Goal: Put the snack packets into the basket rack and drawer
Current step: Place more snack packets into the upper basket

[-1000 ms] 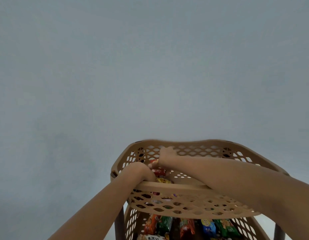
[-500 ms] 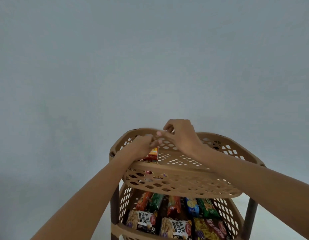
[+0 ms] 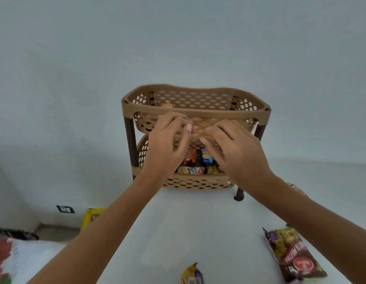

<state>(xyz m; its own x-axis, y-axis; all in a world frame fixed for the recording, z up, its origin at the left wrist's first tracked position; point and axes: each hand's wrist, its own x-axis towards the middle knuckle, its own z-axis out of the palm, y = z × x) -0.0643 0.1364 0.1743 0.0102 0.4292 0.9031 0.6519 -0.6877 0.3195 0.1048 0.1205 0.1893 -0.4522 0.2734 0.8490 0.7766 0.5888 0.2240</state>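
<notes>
Evidently both hands are between packets: the left hand [image 3: 167, 144] and right hand [image 3: 237, 152] hover just in front of the rack [image 3: 195, 108], fingers loosely curled and apart, holding nothing. Packets fill the lower basket [image 3: 198, 184], and one peeks over the top rim. Nearer than the rack, a large packet [image 3: 294, 255] and a small packet [image 3: 192, 274] lie on the white surface [image 3: 188, 226]. Next, probably, a reach down for one.

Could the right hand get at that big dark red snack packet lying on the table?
Probably yes. The right hand is empty and in front of the basket rack, and the dark red packet lies on the white table below that arm, with nothing over it.
</notes>
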